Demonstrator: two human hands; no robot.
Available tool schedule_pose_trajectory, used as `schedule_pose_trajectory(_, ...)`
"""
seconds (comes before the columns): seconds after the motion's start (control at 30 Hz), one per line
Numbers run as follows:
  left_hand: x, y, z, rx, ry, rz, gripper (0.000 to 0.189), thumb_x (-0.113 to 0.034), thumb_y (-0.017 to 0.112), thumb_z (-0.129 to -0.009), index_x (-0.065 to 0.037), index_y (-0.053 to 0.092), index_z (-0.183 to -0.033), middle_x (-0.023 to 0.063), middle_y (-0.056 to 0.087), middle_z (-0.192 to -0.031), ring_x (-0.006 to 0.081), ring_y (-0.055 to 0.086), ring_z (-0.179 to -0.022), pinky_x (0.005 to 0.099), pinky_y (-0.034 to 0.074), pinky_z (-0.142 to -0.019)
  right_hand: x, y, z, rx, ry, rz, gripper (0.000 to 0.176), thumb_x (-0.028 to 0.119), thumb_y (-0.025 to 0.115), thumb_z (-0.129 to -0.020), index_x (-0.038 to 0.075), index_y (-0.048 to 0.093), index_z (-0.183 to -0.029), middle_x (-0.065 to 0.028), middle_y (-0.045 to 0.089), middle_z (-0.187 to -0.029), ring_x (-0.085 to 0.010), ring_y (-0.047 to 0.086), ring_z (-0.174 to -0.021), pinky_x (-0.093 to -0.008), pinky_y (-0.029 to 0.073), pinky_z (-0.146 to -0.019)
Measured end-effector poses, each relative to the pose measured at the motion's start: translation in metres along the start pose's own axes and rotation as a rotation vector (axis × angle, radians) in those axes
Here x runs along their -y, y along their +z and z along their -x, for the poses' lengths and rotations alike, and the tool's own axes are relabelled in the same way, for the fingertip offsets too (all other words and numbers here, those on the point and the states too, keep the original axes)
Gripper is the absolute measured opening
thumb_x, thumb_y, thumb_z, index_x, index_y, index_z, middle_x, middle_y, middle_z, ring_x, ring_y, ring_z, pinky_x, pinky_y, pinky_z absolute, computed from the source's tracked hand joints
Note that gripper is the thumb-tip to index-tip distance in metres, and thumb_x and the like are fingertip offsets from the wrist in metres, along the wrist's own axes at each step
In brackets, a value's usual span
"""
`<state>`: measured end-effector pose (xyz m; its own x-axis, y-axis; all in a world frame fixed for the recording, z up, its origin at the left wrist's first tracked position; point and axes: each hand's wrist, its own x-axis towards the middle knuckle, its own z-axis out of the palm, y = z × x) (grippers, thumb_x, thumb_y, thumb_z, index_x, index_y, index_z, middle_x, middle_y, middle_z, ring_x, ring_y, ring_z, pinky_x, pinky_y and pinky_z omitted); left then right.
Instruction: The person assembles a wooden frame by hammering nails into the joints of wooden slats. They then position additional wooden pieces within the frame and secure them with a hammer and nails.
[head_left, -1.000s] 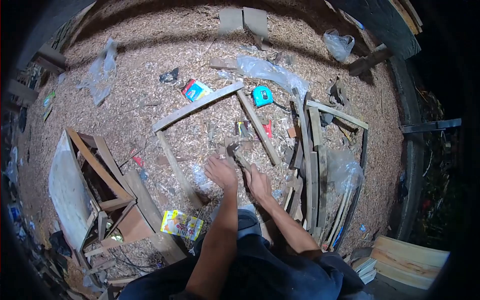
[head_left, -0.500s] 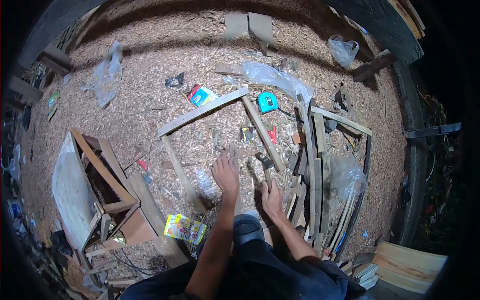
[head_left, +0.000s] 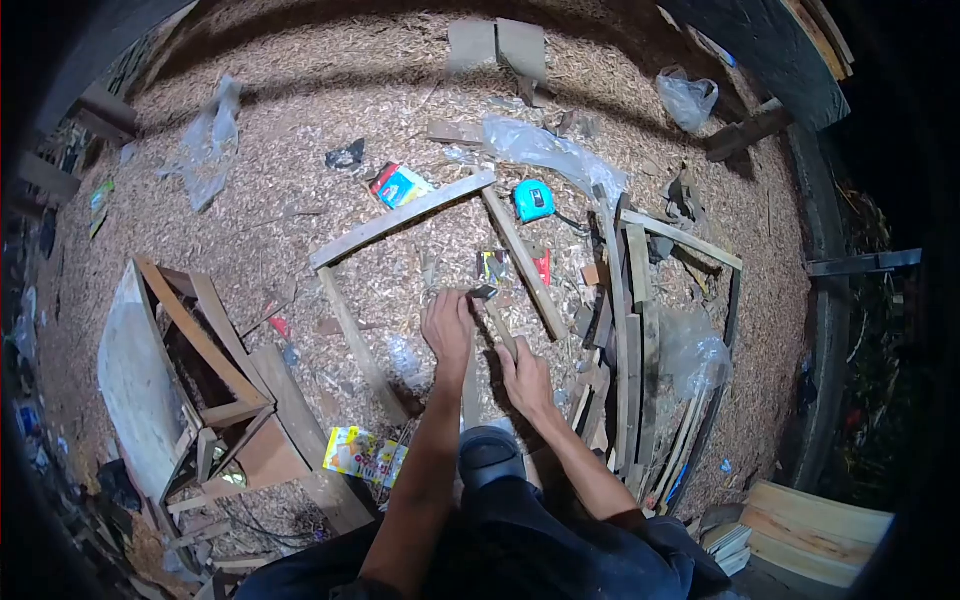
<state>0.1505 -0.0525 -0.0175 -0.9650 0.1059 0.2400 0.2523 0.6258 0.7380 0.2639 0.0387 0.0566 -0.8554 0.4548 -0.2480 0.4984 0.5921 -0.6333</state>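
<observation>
Gripping a hammer (head_left: 498, 320): right hand (head_left: 526, 380); left hand (head_left: 447, 325), grip unclear; yellow packet (head_left: 362, 456), lettering illegible.

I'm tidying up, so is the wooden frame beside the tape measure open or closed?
Open: the left strip and right strip run from the far strip, with nothing joining their near ends.

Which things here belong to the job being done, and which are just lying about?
Likely part of the job:
hammer, in the right hand
wooden strip, by the left hand
turquoise tape measure, perhaps

Apparently just lying about:
yellow packet
blue-and-red packet
crumpled clear bag
</observation>
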Motion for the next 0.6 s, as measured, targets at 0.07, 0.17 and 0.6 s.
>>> schedule_pose_trajectory(0.07,0.002,0.003,0.000,-0.009,0.014,0.012,0.009,-0.008,0.057,-0.085,-0.007,0.063,-0.092,0.0110,0.060,-0.085,0.0325,0.059,-0.081,0.0417,0.041,-0.070,0.003,-0.001,-0.003,-0.010,-0.036,0.026,0.029,0.029,0.054,-0.098,0.001,0.051,-0.099,-0.0305,0.057,-0.062,-0.0508,0.059,-0.063,-0.0568,0.042,-0.053)
schedule_pose_trajectory(0.17,0.005,0.005,0.001,0.010,0.005,0.002,0.007,-0.005,0.058,-0.083,-0.006,0.060,-0.090,0.0117,0.058,-0.085,0.0329,0.058,-0.080,0.0421,0.039,-0.069,0.015,-0.012,-0.007,0.032,-0.066,0.120,0.028,0.028,0.053,-0.099,0.001,0.051,-0.100,-0.0306,0.057,-0.063,-0.0507,0.059,-0.062,-0.0561,0.043,-0.053)
schedule_pose_trajectory(0.6,0.009,0.010,0.004,-0.006,0.001,0.010,0.005,-0.003,0.058,-0.081,-0.003,0.055,-0.085,0.0135,0.055,-0.081,0.0357,0.056,-0.077,0.0442,0.037,-0.068,0.027,-0.024,-0.010,-0.026,-0.055,-0.014,0.031,0.030,0.052,-0.099,-0.001,0.053,-0.098,-0.0300,0.058,-0.062,-0.0502,0.060,-0.063,-0.0575,0.045,-0.056)
